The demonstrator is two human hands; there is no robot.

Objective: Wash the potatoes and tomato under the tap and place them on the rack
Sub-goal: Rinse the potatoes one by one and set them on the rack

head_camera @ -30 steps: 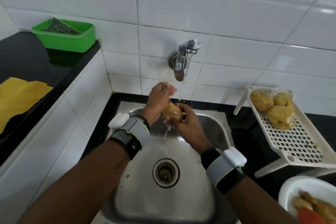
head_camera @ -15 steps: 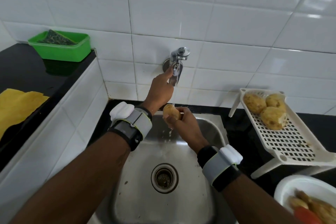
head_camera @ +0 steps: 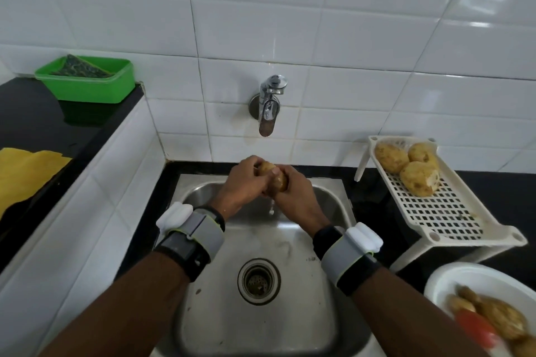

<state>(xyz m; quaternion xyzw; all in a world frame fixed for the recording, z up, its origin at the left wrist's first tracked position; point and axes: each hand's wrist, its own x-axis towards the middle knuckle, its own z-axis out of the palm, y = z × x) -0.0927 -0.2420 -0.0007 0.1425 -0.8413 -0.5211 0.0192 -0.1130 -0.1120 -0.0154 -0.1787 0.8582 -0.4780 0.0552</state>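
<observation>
A wet brown potato point(head_camera: 274, 175) is held over the steel sink point(head_camera: 327, 206), below the chrome tap point(head_camera: 269, 104). My left hand point(head_camera: 242, 185) and my right hand point(head_camera: 294, 194) are both wrapped around it; drops fall from it. No water stream shows at the spout. Three washed potatoes point(head_camera: 409, 165) lie at the far end of the white perforated rack point(head_camera: 446, 211) on the right. A white bowl point(head_camera: 452, 275) at the lower right holds more potatoes point(head_camera: 501, 316) and a red tomato point(head_camera: 475, 330).
A green tub point(head_camera: 87, 87) with a scrub pad stands on the raised black counter point(head_camera: 34, 124) at the left, with a yellow cloth point(head_camera: 26, 171) nearer me. White tiled wall runs behind the sink. The drain point(head_camera: 259, 281) sits mid-basin.
My left hand went up to the tap handle, then came back down onto the potato. The water stream seen a second ago is gone.
</observation>
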